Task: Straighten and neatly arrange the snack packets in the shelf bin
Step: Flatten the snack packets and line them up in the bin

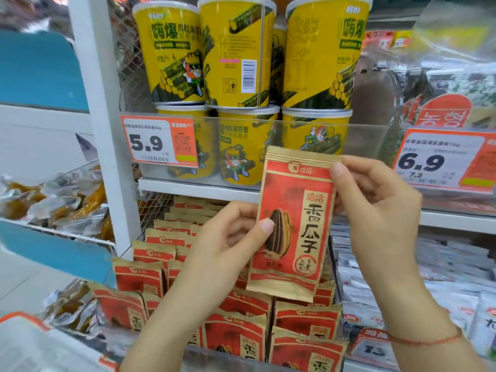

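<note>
Red-and-tan seed packet [294,224] upright between raised hands, left hand [228,237] pinching its side, right hand [375,200] its top corner.

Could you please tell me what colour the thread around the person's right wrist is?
The thread is red; the head view shows it clearly.

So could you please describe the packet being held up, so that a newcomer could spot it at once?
Find the yellow tubs on the upper shelf; below them is a bin of red sunflower-seed packets. The held packet is the one lifted clear, upright, left hand pinching its side and right hand its top corner.
</note>
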### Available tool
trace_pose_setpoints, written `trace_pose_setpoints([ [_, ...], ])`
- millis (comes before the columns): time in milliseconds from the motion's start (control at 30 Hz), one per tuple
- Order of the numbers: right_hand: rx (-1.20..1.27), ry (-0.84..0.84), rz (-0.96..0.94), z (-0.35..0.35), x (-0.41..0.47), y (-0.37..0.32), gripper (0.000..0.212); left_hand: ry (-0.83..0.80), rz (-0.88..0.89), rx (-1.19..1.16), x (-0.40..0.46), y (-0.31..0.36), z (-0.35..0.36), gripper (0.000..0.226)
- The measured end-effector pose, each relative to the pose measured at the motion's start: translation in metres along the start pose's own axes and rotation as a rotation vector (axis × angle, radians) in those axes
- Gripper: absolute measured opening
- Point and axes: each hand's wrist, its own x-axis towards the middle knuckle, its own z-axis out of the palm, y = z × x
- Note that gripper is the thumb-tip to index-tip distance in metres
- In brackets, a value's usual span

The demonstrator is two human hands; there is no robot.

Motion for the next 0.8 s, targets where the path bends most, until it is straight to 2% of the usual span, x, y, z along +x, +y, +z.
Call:
trace_pose_setpoints([
  [100, 0.001, -0.118, 0.120, 0.000, -0.001, -0.004, 0.023, -0.026, -0.070, -0.065, -0.005, 0.001, 0.000, 0.030],
  [200, -0.011, -0.157, 0.197, -0.001, -0.003, -0.005, 0.036, -0.045, -0.094, -0.120, -0.007, 0.000, 0.001, 0.027],
  [367, 0.105, -0.063, 0.383, -0.011, -0.008, -0.009, 0.037, -0.089, -0.030, -0.086, -0.004, 0.000, 0.006, 0.029],
  [500, 0.234, -0.026, 0.431, -0.025, -0.019, -0.009, 0.043, -0.112, -0.024, -0.133, -0.001, -0.004, 0.019, 0.028],
  [633, 0.334, -0.039, 0.416, -0.046, -0.028, -0.011, 0.024, -0.136, -0.061, -0.209, 0.001, -0.005, 0.036, 0.022],
  [800, 0.340, -0.047, 0.413, -0.045, -0.031, -0.011, 0.022, -0.017, -0.010, -0.236, -0.001, -0.002, 0.052, 0.021],
])
